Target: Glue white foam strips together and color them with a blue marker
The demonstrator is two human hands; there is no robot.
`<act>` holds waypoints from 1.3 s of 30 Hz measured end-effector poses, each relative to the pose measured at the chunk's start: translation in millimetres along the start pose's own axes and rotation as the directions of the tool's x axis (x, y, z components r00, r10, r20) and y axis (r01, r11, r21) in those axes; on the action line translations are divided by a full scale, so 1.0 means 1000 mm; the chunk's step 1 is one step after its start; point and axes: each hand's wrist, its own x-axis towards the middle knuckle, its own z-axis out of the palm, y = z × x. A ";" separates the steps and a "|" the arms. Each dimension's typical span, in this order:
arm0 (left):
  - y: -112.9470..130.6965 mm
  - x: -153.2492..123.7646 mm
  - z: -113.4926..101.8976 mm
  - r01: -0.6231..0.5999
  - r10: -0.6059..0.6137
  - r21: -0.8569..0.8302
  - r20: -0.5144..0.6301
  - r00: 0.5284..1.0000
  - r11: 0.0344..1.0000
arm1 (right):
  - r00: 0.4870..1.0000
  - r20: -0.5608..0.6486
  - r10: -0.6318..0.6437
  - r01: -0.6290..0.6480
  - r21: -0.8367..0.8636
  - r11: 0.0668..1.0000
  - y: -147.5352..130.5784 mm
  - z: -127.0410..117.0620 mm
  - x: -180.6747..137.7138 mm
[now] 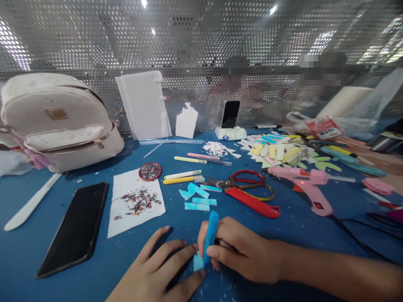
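Gripped upright in my right hand (pixel 244 247) is a blue marker (pixel 211 235), its lower end on a small piece of blue-coloured paper (pixel 198 262). My left hand (pixel 166 266) lies with fingers spread on the table, fingertips touching or close to that piece's left edge. Several blue strips (pixel 200 204) lie just beyond the hands. Right of them rest red-handled pliers (pixel 248 199) and a pair of scissors (pixel 262 190), partly overlapping. Behind the strips are a yellow marker (pixel 179 180), a pale green-capped marker (pixel 182 174) and other slim pens.
On the left are a phone (pixel 75 228), a white spatula-like tool (pixel 33 203), a beaded paper sheet (pixel 121 222) and a backpack (pixel 63 121). A pink glue gun (pixel 310 184) with its cord lies right, before piled coloured strips (pixel 280 151). Perforated metal (pixel 189 50) stands behind.
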 end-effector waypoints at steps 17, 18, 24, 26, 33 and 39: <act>-0.007 -0.001 -0.010 -0.063 0.052 0.033 0.259 0.964 0.997 | 1.000 0.006 -0.018 0.018 -0.023 1.000 -0.001 -0.001 0.000; -0.007 -0.001 -0.011 -0.062 0.052 0.032 0.257 0.965 0.998 | 1.000 0.005 -0.024 0.024 -0.007 1.000 -0.001 -0.001 0.000; -0.002 -0.007 -0.005 -0.032 0.027 0.027 0.155 0.988 0.999 | 1.000 -0.018 -0.005 0.005 0.002 1.000 0.002 0.001 -0.001; 0.000 -0.008 -0.002 -0.002 0.002 0.003 0.078 0.997 1.000 | 1.000 -0.019 -0.016 0.016 0.023 1.000 0.002 0.000 -0.001; 0.003 -0.003 0.001 0.031 -0.031 -0.031 0.004 1.000 0.999 | 0.999 -0.019 -0.044 0.044 0.007 0.999 0.000 -0.001 0.000; 0.003 -0.001 0.001 0.039 -0.040 -0.039 -0.013 0.999 0.998 | 0.999 -0.035 -0.009 0.009 -0.010 1.000 0.000 0.000 0.000</act>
